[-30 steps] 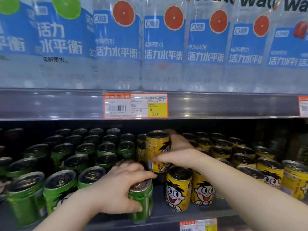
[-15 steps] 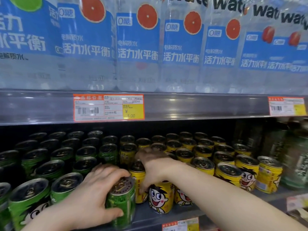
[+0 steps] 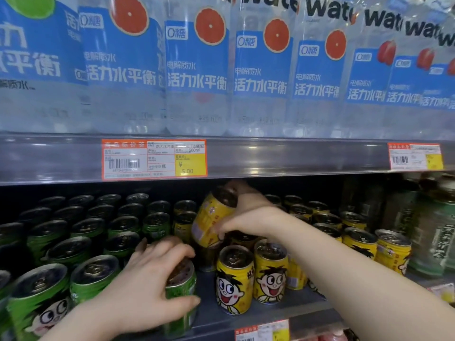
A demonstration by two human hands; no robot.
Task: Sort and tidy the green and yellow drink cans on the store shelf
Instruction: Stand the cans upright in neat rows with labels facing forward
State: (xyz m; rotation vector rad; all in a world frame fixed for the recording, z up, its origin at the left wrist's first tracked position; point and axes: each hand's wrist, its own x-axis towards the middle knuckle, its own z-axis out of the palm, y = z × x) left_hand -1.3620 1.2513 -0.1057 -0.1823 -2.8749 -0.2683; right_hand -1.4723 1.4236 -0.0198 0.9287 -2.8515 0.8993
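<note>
Rows of green cans (image 3: 61,244) fill the left of the lower shelf and yellow cans (image 3: 354,239) with a cartoon face fill the right. My left hand (image 3: 145,286) wraps around a green can (image 3: 181,289) standing at the shelf's front edge. Just under the upper shelf, my right hand (image 3: 248,215) holds a tilted yellow can (image 3: 209,220) lifted above the others, over the gap between the two colours. Two yellow cans (image 3: 234,279) stand at the front, just right of the held green one.
The upper shelf carries large blue-labelled water bottles (image 3: 197,70) and its edge has an orange price tag (image 3: 154,158). Dark green bottles (image 3: 435,232) stand at the far right of the lower shelf. A shelf edge with another tag (image 3: 261,331) runs along the bottom.
My right hand has lifted a yellow can up and tilted it, where half a second ago it was pressed down among the cans. My left hand stays on the green can.
</note>
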